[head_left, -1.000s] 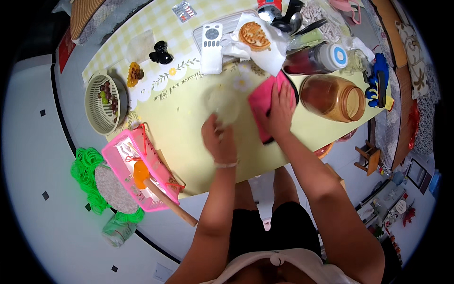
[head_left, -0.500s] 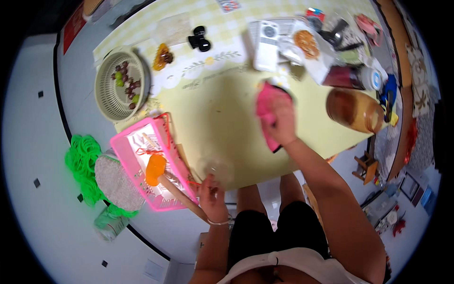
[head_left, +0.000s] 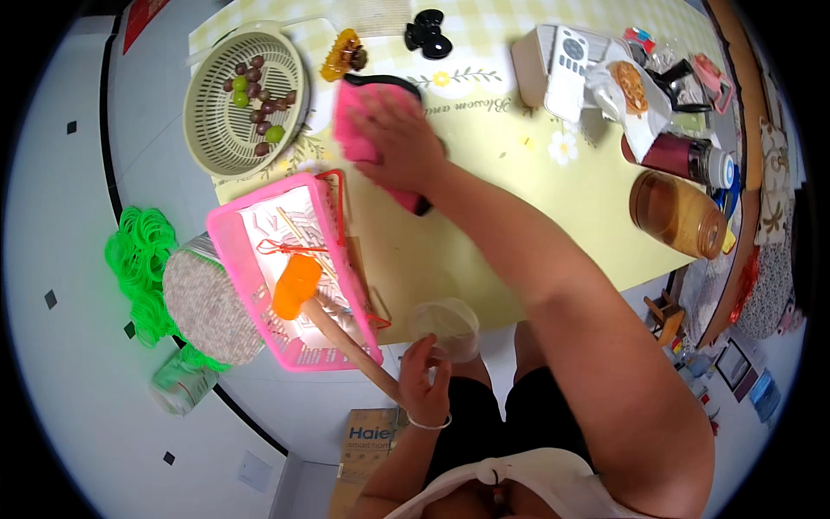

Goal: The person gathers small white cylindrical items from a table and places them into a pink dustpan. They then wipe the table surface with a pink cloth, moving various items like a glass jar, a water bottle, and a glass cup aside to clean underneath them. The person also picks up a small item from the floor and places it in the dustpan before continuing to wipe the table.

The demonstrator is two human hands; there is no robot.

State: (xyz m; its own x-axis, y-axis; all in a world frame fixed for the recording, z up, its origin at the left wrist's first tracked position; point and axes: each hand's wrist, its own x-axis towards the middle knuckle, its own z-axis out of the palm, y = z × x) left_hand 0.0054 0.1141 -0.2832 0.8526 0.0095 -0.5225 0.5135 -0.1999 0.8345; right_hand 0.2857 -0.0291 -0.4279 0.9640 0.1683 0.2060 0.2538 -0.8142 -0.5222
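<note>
My right hand point(head_left: 393, 143) presses on a pink cloth with a black edge point(head_left: 350, 130), fingers laid over it, at the left part of the table. To its left is a beige colander point(head_left: 194, 130) holding red and green grapes point(head_left: 252, 89). My left hand point(head_left: 424, 381) is low at the table's near edge, its fingers curled at the rim of a clear round plastic container point(head_left: 456, 327). Beside that hand passes the wooden handle of an orange-headed spatula point(head_left: 298, 285), which rests across a pink plastic basket point(head_left: 229, 229).
A yellow grape stem point(head_left: 340, 56) and a black three-lobed object point(head_left: 428, 36) sit at the back. On the right are a white remote point(head_left: 568, 73), food on a white wrapper point(head_left: 628, 86), a dark red bottle point(head_left: 683, 158) and a brown jar point(head_left: 674, 214). Green cord point(head_left: 143, 259) hangs left.
My right hand has swept the pink cloth from the table's middle to the far left, near the colander. The left hand remains at the clear container by the near edge. The view has shifted slightly.
</note>
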